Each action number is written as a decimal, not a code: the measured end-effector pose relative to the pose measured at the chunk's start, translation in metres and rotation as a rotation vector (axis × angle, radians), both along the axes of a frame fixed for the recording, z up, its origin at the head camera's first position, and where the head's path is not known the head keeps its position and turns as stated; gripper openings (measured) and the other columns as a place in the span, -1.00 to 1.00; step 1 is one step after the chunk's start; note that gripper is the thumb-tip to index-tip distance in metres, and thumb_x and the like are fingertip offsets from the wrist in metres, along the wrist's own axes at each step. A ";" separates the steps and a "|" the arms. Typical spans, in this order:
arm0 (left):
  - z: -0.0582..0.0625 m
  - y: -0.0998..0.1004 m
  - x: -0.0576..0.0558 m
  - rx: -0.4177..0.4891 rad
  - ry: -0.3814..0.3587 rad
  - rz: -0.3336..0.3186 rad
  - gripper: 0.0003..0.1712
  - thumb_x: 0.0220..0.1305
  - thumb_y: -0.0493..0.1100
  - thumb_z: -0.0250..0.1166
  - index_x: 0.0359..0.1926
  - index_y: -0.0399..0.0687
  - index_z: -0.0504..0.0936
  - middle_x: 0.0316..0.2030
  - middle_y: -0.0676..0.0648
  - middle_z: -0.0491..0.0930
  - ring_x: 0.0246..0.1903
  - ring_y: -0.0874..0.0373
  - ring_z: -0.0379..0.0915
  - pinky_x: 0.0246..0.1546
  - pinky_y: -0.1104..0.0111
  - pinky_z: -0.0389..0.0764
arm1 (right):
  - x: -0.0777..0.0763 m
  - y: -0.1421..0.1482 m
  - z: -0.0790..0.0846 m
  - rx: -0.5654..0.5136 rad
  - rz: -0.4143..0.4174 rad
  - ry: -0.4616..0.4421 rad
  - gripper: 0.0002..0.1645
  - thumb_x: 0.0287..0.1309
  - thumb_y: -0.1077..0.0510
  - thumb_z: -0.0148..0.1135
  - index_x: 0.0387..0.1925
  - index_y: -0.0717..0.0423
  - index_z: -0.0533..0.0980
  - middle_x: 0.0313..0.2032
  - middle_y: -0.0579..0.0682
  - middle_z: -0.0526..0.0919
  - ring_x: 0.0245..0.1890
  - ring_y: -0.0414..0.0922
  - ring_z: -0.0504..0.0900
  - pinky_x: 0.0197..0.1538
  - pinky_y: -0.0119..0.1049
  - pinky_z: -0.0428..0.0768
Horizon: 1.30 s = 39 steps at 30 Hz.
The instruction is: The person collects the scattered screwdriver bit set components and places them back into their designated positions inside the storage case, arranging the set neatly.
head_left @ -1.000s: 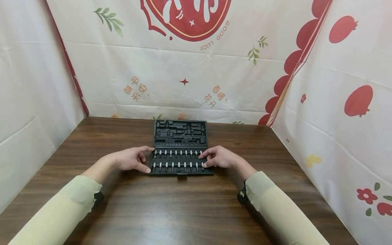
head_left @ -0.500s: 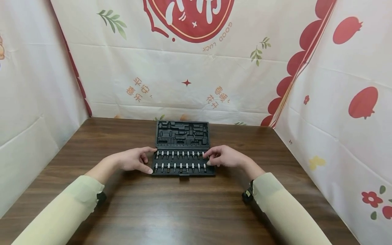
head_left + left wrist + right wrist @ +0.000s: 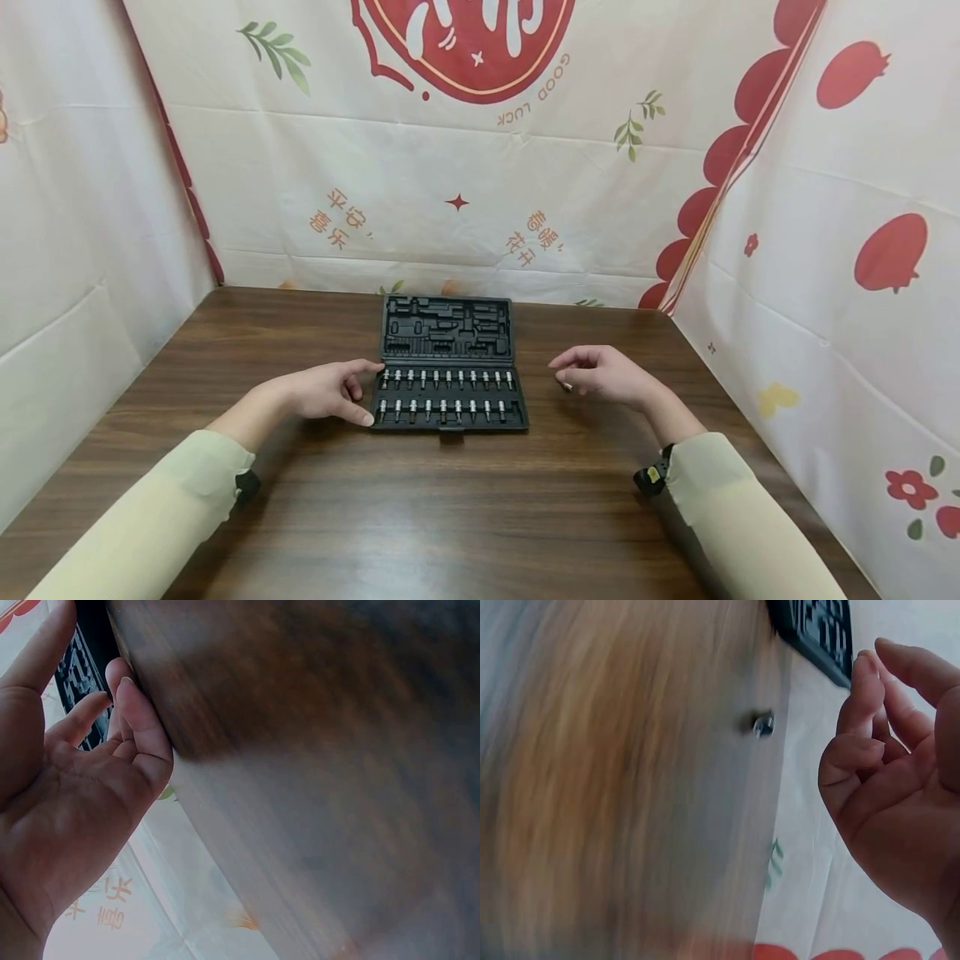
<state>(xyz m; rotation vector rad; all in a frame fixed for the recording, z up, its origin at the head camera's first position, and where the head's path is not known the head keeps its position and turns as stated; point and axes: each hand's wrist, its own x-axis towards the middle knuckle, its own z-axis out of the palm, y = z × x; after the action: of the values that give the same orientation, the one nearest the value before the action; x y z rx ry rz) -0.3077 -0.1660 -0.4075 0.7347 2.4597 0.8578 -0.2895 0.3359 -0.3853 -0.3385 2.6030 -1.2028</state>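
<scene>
An open black bit-socket case (image 3: 450, 392) lies in the head view with two rows of silver bit sockets. The right-end slot of its front row is bare. My left hand (image 3: 330, 392) rests at the case's left side, index fingertip near the hinge and thumb at the front corner. To the right of the case, my right hand (image 3: 607, 375) is over the table with its fingers loosely bent. A single bit socket (image 3: 566, 386) shows just below its thumb. In the right wrist view, this bit socket (image 3: 763, 724) lies apart from the fingers, on the tabletop.
The case's lid (image 3: 447, 327) stands tilted back, its moulded recesses facing forward. A brown wood-grain table (image 3: 450, 517) spreads around it. Printed cloth (image 3: 420, 158) hangs behind the table and along both sides.
My right hand has moved right, off the case. A bit socket now shows by itself beside the case. The left hand stays at the case edge; the head view shifted slightly.
</scene>
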 end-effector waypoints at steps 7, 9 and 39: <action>0.002 0.001 0.002 -0.009 0.000 0.006 0.11 0.30 0.05 0.64 0.69 -0.12 0.26 -0.02 -0.18 0.58 -0.09 0.02 0.47 -0.06 0.20 0.52 | -0.001 0.024 -0.012 0.102 -0.047 0.051 -0.62 0.48 0.08 0.41 0.20 0.16 0.68 -0.19 0.09 0.67 -0.26 -0.03 0.62 -0.17 -0.21 0.66; 0.002 0.001 0.002 -0.009 -0.003 0.008 0.11 0.30 0.05 0.64 0.69 -0.12 0.26 -0.02 -0.18 0.58 -0.09 0.02 0.47 -0.06 0.20 0.52 | -0.002 0.027 -0.016 0.126 -0.043 0.049 -0.60 0.44 0.09 0.45 0.21 0.14 0.68 -0.20 0.06 0.65 -0.26 -0.04 0.60 -0.17 -0.21 0.64; -0.001 0.001 0.003 0.022 0.000 0.008 0.09 0.29 0.02 0.65 0.68 -0.14 0.28 -0.03 -0.19 0.57 -0.15 0.07 0.52 -0.05 0.22 0.55 | -0.017 0.027 -0.030 0.196 0.004 0.027 -0.68 0.49 0.20 0.36 0.20 0.14 0.69 -0.20 0.04 0.68 -0.29 -0.07 0.56 -0.20 -0.23 0.57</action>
<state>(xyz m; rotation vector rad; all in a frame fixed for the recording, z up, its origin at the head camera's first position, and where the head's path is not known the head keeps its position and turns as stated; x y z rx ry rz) -0.3044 -0.1652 -0.4083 0.7330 2.4589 0.8893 -0.3064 0.3631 -0.4153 -0.3220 2.7133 -0.9371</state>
